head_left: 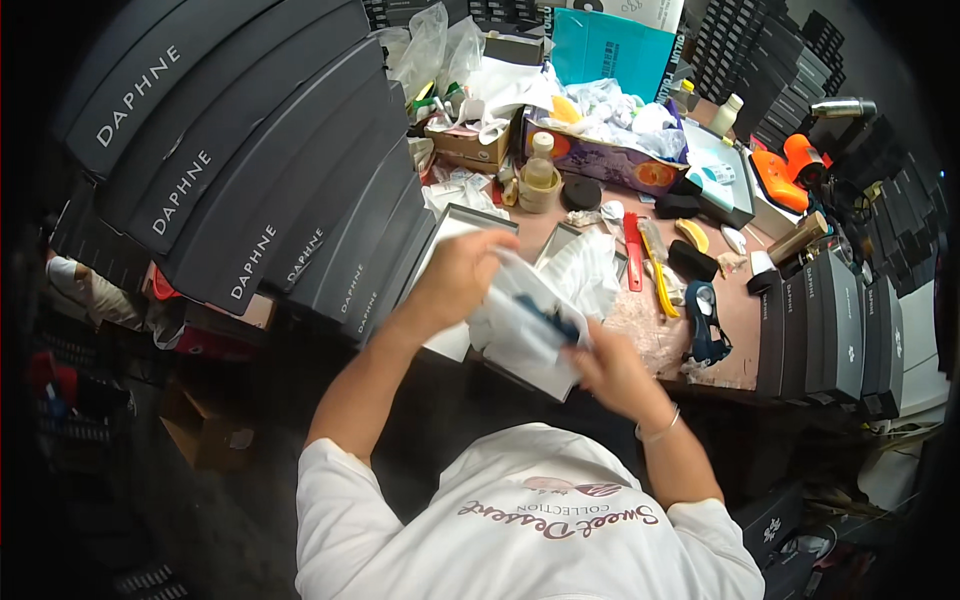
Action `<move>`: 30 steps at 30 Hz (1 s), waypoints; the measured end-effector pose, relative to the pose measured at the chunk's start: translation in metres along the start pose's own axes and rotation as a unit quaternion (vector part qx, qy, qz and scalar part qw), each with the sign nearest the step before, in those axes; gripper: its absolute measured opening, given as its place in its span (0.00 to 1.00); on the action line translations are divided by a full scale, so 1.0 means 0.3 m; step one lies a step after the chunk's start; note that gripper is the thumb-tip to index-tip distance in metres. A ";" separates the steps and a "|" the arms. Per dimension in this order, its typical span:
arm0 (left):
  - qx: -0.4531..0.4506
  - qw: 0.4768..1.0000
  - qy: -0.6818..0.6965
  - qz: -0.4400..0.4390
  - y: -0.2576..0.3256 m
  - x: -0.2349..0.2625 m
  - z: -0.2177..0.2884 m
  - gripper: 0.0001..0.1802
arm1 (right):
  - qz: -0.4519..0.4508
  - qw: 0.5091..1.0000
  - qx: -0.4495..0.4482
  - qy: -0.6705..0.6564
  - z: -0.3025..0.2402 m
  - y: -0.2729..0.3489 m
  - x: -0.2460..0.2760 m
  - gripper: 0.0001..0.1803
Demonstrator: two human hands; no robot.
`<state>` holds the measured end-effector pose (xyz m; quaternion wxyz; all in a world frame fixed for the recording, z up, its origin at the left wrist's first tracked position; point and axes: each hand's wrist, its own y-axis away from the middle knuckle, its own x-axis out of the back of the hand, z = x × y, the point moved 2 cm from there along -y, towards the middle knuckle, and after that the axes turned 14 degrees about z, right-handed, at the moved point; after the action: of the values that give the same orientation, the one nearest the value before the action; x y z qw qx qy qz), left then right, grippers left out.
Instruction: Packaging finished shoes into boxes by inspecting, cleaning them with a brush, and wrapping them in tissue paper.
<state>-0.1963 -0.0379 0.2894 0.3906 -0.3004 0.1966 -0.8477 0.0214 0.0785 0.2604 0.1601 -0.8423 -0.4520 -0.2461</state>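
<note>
My left hand pinches the upper left edge of a sheet of white wrapping paper. A dark blue item shows in the paper, too blurred to name. My right hand is closed at the lower right edge of the same paper, beside the dark item. Under the paper lies an open grey-edged shoe box, partly covered. Crumpled white tissue lies just beyond. On the right of the table, apart from my hands, sits a dark blue strapped sandal.
Tall stacks of black shoe boxes stand close on my left, with more boxes at the right. A red brush, a yellow-handled brush and a bottle are on the table. A purple carton of crumpled tissue stands behind.
</note>
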 end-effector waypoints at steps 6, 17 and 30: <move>0.037 0.987 -0.001 -0.158 -0.148 0.098 0.128 0.18 | 0.113 0.977 0.166 -0.069 -0.207 -0.191 0.189 0.20; 0.055 0.968 0.093 0.227 -0.187 0.289 0.094 0.14 | 0.044 0.930 0.189 -0.310 -0.422 -0.575 0.113 0.14; 0.127 0.972 -0.140 -0.139 0.489 -0.057 -0.058 0.66 | -0.034 0.953 0.172 0.249 0.225 -0.059 -0.042 0.07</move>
<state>-0.1192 -0.1134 0.1871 0.3273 -0.3886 -0.0125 -0.8612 0.0189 0.1126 0.1985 0.4015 -0.6984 -0.4615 -0.3715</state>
